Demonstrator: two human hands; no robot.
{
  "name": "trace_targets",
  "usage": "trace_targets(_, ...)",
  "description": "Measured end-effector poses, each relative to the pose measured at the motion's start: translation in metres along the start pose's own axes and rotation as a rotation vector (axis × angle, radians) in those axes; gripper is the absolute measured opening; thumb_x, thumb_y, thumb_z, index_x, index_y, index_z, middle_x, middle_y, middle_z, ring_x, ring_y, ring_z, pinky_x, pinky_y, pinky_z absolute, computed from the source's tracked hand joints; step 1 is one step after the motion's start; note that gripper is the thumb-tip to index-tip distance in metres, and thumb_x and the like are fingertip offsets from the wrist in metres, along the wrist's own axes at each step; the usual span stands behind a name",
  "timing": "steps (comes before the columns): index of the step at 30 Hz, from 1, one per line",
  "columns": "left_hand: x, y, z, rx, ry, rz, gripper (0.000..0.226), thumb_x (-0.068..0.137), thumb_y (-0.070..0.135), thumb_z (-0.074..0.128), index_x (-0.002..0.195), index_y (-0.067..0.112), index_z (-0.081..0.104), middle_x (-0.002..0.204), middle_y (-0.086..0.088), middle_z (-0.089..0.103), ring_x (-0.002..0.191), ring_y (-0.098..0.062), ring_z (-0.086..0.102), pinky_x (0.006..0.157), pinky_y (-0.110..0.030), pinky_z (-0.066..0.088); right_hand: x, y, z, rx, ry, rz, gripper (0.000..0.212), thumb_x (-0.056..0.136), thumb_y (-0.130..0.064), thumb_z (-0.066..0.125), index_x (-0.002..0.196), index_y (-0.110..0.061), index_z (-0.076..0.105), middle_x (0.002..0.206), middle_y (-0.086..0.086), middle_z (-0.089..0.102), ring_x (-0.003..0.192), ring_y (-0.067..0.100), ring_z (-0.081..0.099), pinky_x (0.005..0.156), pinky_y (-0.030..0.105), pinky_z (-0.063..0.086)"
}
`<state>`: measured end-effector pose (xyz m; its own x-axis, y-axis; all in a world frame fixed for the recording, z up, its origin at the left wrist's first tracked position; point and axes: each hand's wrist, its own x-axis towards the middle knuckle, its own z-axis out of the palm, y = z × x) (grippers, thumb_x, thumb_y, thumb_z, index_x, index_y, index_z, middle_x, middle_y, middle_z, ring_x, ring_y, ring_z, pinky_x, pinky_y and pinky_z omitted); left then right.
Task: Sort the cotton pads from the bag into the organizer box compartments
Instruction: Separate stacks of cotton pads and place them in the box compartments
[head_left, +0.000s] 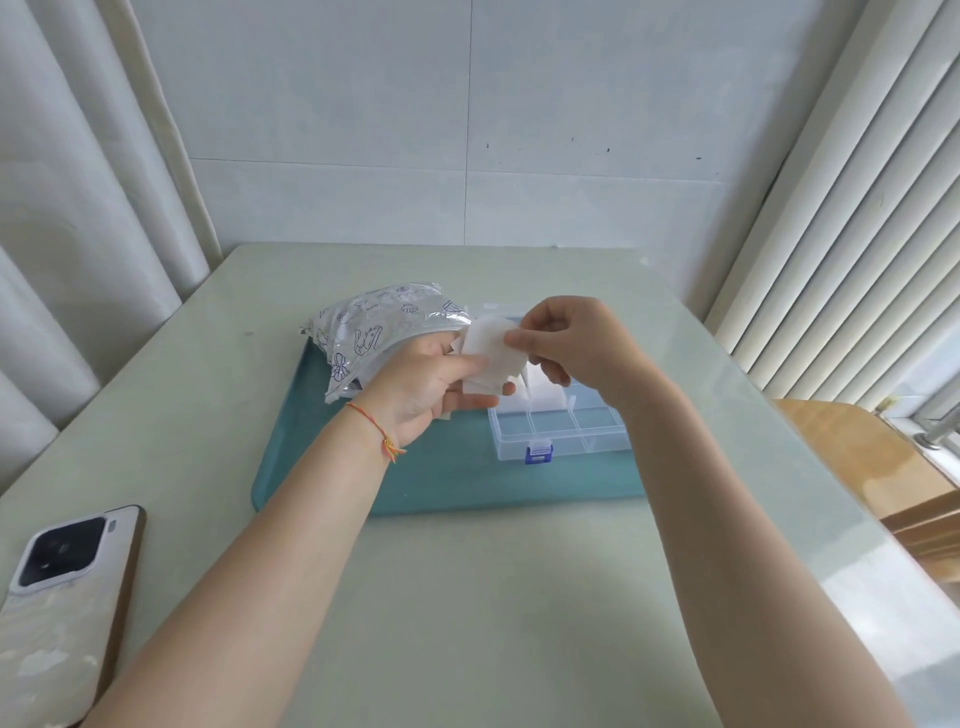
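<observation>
Head view shows us both hands raised just above the worktop (519, 597), meeting over the far end of the organizer box (558, 428). Our left hand (431, 389) holds a small stack of white cotton pads (491, 356), thumb pressed on top and fingers curled underneath. Our right hand (569, 345) pinches the right edge of the topmost pad between thumb and forefinger. The pads sit in the air between the two hands, above the box and touching neither it nor the worktop.

We see the box as clear plastic with dividers and a blue latch (537, 453) on its near side; it lies open on a teal tray (441, 483). Something white fills one far compartment, partly hidden by our right hand, so we cannot tell how much is there. The near compartments look bare.

Just left of the box, also on the tray, lies the bag (374, 327), silvery with blue printed drawings, its mouth turned toward our left hand. An orange string bracelet (374, 426) circles our left wrist. A phone (67, 587) lies face down near the left corner of the worktop, well apart from the tray.
</observation>
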<state>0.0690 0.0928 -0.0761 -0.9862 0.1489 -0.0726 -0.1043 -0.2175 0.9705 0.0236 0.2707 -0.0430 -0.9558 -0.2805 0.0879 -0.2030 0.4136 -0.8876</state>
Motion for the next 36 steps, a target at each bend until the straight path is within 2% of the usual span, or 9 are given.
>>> trace_targets(7,0.001,-0.002,-0.008,-0.030,-0.009,-0.012,0.031,0.099,-0.005,0.045,0.127,0.000,0.055,0.112,-0.018,0.067,0.086,-0.030,0.073,0.067,-0.027,0.060,0.002,0.005,0.000,-0.035,-0.031,0.056,0.012,0.089,-0.014,0.069,0.083,-0.004,0.067,0.065,0.005,0.065,0.047,0.014,0.056,0.047,0.023,0.046)
trace_targets(11,-0.001,-0.001,-0.009,-0.039,-0.024,-0.025,0.031,0.097,-0.008,0.045,0.124,0.004,0.057,0.112,-0.017,0.067,0.085,-0.030,0.074,0.065,-0.026,0.059,0.002,0.005,0.001,0.115,-0.065,0.072,0.006,0.090,-0.005,0.066,0.084,-0.004,0.065,0.069,0.006,0.068,0.050,0.017,0.060,0.049,0.025,0.049)
trace_targets(14,-0.002,-0.001,-0.010,-0.034,-0.046,-0.038,0.036,0.094,-0.012,0.048,0.125,0.003,0.057,0.112,-0.017,0.066,0.089,-0.033,0.073,0.065,-0.027,0.059,0.002,0.005,0.001,0.196,-0.106,0.070,0.004,0.090,-0.002,0.064,0.089,-0.001,0.068,0.068,0.007,0.064,0.051,0.017,0.057,0.051,0.024,0.048)
trace_targets(20,-0.004,0.001,-0.011,0.022,-0.077,-0.032,0.042,0.093,-0.012,0.050,0.133,0.000,0.051,0.110,-0.021,0.069,0.090,-0.032,0.073,0.068,-0.026,0.058,0.002,0.005,0.003,0.315,-0.170,0.092,0.021,0.094,-0.001,0.049,0.090,-0.002,0.069,0.077,0.012,0.050,0.053,0.015,0.043,0.048,0.023,0.038)
trace_targets(25,-0.004,0.002,-0.009,0.035,-0.059,-0.030,0.038,0.091,-0.011,0.052,0.127,0.002,0.054,0.105,-0.018,0.070,0.086,-0.030,0.073,0.067,-0.025,0.058,0.000,-0.001,0.006,0.347,-0.145,0.079,0.028,0.089,0.004,0.037,0.089,-0.007,0.063,0.079,0.013,0.053,0.052,0.017,0.040,0.046,0.024,0.035)
trace_targets(29,-0.002,0.001,-0.010,0.016,0.023,-0.038,0.036,0.090,-0.013,0.051,0.123,-0.001,0.057,0.097,-0.013,0.071,0.077,-0.023,0.074,0.064,-0.023,0.057,0.002,-0.001,0.000,0.145,0.036,-0.016,0.028,0.082,0.004,0.040,0.094,-0.009,0.062,0.066,0.004,0.054,0.050,0.018,0.046,0.049,0.028,0.039)
trace_targets(31,-0.001,0.000,-0.011,-0.003,0.079,-0.046,0.035,0.090,-0.014,0.051,0.122,-0.004,0.058,0.097,-0.015,0.070,0.073,-0.021,0.074,0.063,-0.023,0.058,0.003,0.000,-0.006,0.115,0.087,-0.056,0.031,0.082,0.005,0.044,0.100,-0.011,0.063,0.067,0.005,0.056,0.053,0.017,0.053,0.050,0.028,0.042)
trace_targets(33,0.000,-0.001,-0.012,-0.025,0.143,-0.053,0.032,0.088,-0.015,0.051,0.119,-0.008,0.059,0.092,-0.017,0.071,0.070,-0.021,0.073,0.063,-0.023,0.058,0.002,0.000,-0.013,0.150,0.101,-0.089,0.032,0.085,0.007,0.050,0.106,-0.013,0.063,0.072,0.005,0.061,0.057,0.016,0.057,0.052,0.026,0.044)
trace_targets(36,0.002,-0.001,-0.013,-0.052,0.189,-0.051,0.030,0.087,-0.015,0.054,0.116,-0.011,0.061,0.085,-0.016,0.072,0.068,-0.022,0.073,0.063,-0.023,0.059,-0.002,-0.001,-0.021,0.245,0.006,-0.105,0.024,0.090,0.005,0.057,0.105,-0.012,0.065,0.076,0.003,0.066,0.062,0.017,0.059,0.056,0.024,0.047)
